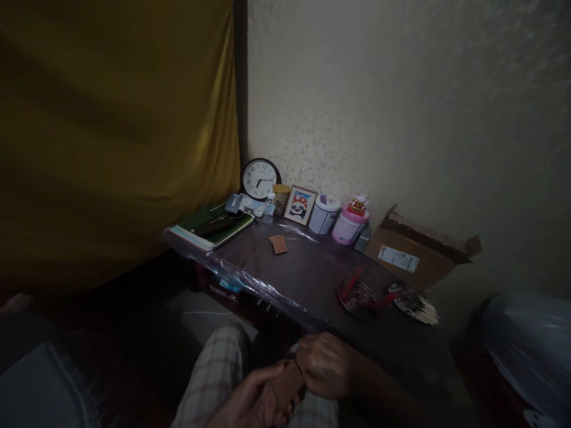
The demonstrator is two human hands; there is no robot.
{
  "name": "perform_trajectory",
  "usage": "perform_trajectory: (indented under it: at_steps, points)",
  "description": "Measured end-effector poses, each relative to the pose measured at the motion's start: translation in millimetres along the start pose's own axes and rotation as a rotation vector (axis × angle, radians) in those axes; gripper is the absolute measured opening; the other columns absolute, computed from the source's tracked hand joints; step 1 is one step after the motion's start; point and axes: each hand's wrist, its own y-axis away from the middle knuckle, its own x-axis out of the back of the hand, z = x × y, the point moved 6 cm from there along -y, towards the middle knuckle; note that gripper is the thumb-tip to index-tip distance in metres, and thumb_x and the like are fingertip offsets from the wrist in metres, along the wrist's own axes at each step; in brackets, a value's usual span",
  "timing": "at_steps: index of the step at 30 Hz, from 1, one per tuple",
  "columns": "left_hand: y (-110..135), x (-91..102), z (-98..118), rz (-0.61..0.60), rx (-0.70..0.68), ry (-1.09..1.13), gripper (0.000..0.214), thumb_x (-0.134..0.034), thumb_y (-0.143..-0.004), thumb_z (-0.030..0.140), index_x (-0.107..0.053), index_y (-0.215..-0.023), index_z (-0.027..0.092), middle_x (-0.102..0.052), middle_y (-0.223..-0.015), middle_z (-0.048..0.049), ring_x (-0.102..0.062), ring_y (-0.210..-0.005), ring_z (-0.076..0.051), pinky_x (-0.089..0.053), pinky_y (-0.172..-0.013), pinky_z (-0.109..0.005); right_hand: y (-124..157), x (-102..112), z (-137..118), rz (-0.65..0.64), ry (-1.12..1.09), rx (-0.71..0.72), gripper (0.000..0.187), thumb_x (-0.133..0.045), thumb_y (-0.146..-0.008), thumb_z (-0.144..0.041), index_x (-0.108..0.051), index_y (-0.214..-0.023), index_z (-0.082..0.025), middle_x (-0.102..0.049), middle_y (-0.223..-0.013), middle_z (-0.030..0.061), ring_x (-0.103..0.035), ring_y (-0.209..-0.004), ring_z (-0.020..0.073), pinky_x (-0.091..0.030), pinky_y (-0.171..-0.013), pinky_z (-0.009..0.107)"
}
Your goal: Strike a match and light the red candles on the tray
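Note:
Above my lap, my left hand (254,397) grips a small brown cardboard card (288,384), thumb on top and fingers beneath. My right hand (328,365) is closed at the card's right edge, its fingers bunched together; whatever they pinch is hidden. On the table (303,279), farther off, lie similar brown cards (279,244) with small marks or holes. Two shallow dishes sit to the right: one dish (357,299) with small dark bits and a red piece, the other dish (413,303) with dark bits and pale thin sticks.
Along the wall stand a clock (260,178), a framed panda picture (300,205), a white tub (324,214), a pink-lidded tub (349,226) bearing a cat figurine (358,203), and an open cardboard box (414,252). Books (212,229) lie at left beside a yellow curtain (111,119).

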Motion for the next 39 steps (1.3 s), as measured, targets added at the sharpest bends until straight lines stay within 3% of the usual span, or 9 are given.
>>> perform_trajectory:
  at_steps: [4,10,16,23,29,39]
  points:
    - [-8.4,1.5,-5.9,-0.052,0.073,0.071,0.027,-0.05,-0.084,0.029,-0.065,-0.099,0.012,-0.069,-0.074,-0.0083,-0.062,-0.06,-0.014,-0.039,-0.053,-0.022,-5.3,-0.6,-1.0,-0.081,0.021,-0.021,0.007,-0.052,-0.074,-0.016,-0.058,-0.073,-0.018,-0.064,-0.07,0.0066,-0.059,-0.067,0.0173,-0.044,-0.063,0.028]
    - [-7.5,1.9,-0.2,-0.054,0.071,0.088,0.027,-0.055,-0.081,0.025,-0.064,-0.105,0.016,-0.07,-0.079,-0.0074,-0.063,-0.065,-0.016,-0.038,-0.056,-0.024,-7.6,0.2,-0.3,-0.098,0.008,-0.002,0.012,-0.048,-0.075,-0.012,-0.058,-0.074,-0.017,-0.064,-0.071,0.0071,-0.058,-0.067,0.0165,-0.043,-0.063,0.027]
    - [-4.6,5.8,4.8,-0.065,0.054,0.097,0.03,-0.054,-0.083,0.026,-0.062,-0.11,0.016,-0.071,-0.089,-0.01,-0.064,-0.072,-0.018,-0.041,-0.064,-0.027,-8.4,5.7,10.3,-0.145,-0.153,-0.062,0.013,-0.047,-0.075,-0.008,-0.055,-0.078,-0.017,-0.061,-0.073,0.0028,-0.056,-0.067,0.013,-0.041,-0.061,0.022]
    - [-7.6,5.5,15.4,-0.092,-0.008,0.067,0.044,-0.049,-0.085,0.024,-0.047,-0.129,0.019,-0.07,-0.092,-0.0099,-0.066,-0.077,-0.019,-0.044,-0.067,-0.028,-2.2,20.9,32.1,-0.062,-0.45,-0.309,0.011,-0.053,-0.08,-0.012,-0.061,-0.087,-0.016,-0.059,-0.077,0.0013,-0.055,-0.066,0.0099,-0.042,-0.061,0.02]
    - [-7.3,4.4,23.8,-0.089,-0.062,0.043,0.05,-0.046,-0.086,0.021,-0.037,-0.135,0.021,-0.07,-0.094,-0.0103,-0.067,-0.079,-0.02,-0.047,-0.07,-0.03,8.1,26.4,49.8,0.15,-0.486,-0.422,0.008,-0.053,-0.08,-0.013,-0.06,-0.08,-0.016,-0.059,-0.079,0.0031,-0.056,-0.071,0.0122,-0.043,-0.064,0.023]
    - [-5.1,-10.1,40.1,-0.072,-0.168,0.014,0.044,-0.042,-0.088,0.016,-0.04,-0.131,0.023,-0.064,-0.104,-0.0091,-0.065,-0.086,-0.022,-0.045,-0.073,-0.033,13.1,27.8,44.4,0.381,-0.478,-0.408,0.007,-0.052,-0.085,-0.014,-0.058,-0.084,-0.017,-0.057,-0.08,0.0031,-0.055,-0.072,0.0124,-0.043,-0.063,0.023]
